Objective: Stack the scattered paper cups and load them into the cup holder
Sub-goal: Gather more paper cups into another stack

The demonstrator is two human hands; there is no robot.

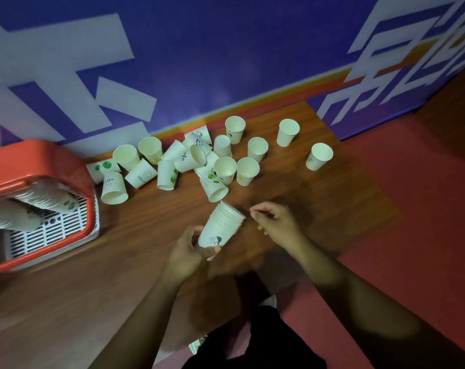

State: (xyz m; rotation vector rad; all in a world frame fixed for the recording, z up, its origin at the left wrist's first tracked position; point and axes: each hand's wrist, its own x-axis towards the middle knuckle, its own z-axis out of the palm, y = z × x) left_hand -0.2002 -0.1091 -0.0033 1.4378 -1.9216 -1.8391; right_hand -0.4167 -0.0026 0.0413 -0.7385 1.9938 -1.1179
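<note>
My left hand grips the base of a stack of nested white paper cups tilted up to the right above the wooden table. My right hand hovers just right of the stack's rims, fingers loosely curled, holding nothing. Several scattered paper cups lie or stand along the far side of the table, some upright, some on their sides. The red cup holder basket stands at the left with long stacks of cups lying in it.
A blue wall with white shapes rises right behind the table. Red floor lies to the right. Isolated upright cups stand near the table's right end. My dark clothing shows at the bottom.
</note>
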